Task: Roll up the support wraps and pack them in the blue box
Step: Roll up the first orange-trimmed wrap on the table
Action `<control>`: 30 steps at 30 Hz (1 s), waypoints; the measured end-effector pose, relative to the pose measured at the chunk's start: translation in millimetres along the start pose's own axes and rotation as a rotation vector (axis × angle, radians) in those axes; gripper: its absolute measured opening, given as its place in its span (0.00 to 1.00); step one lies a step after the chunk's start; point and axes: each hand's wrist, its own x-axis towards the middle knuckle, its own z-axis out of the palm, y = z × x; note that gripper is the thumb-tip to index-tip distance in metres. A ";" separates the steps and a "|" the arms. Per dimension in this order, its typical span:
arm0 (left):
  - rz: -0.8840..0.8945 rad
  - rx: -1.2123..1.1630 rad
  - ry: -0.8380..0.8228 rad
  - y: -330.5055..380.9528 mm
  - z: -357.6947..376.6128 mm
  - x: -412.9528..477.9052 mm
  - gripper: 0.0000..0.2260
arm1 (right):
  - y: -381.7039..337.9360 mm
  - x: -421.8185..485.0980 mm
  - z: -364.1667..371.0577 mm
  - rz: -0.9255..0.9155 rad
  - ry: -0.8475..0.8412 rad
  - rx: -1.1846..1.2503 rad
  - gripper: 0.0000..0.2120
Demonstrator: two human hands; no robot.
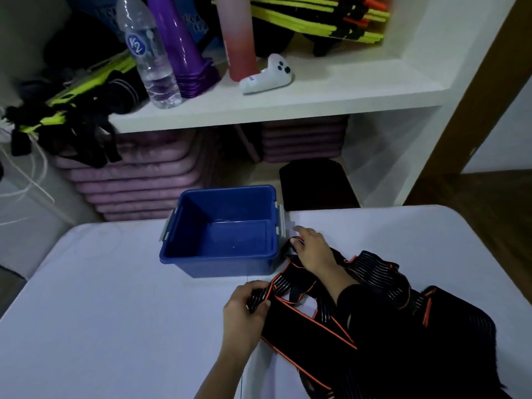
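Note:
A pile of black support wraps [383, 286] with orange edging lies on the right side of the white table [115, 312]. My left hand [244, 309] pinches the end of one strap at the pile's left edge. Farther back, my right hand [313, 251] grips another strap end close to the box's right corner. The blue box [201, 263] stands empty in the middle of the table, just left of the pile.
Behind the table a white shelf [288, 102] carries a water bottle [149, 53], a purple stack [184, 50], a pink bottle [236, 36], a white controller [267, 74] and yellow-black wraps [72, 108]. Purple mats [138, 180] are stacked below.

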 end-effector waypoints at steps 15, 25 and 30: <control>-0.032 -0.039 -0.061 -1.4 -11.3 -6.6 0.16 | 5.3 -1.8 -3.1 0.121 0.065 0.388 0.06; 0.118 -0.103 -0.083 63.9 -41.7 -23.4 0.22 | -25.8 -64.6 -117.2 -0.050 0.173 0.609 0.09; 0.276 -0.151 -0.032 118.6 -70.7 -17.3 0.23 | -61.7 -99.0 -182.0 -0.170 0.138 0.652 0.11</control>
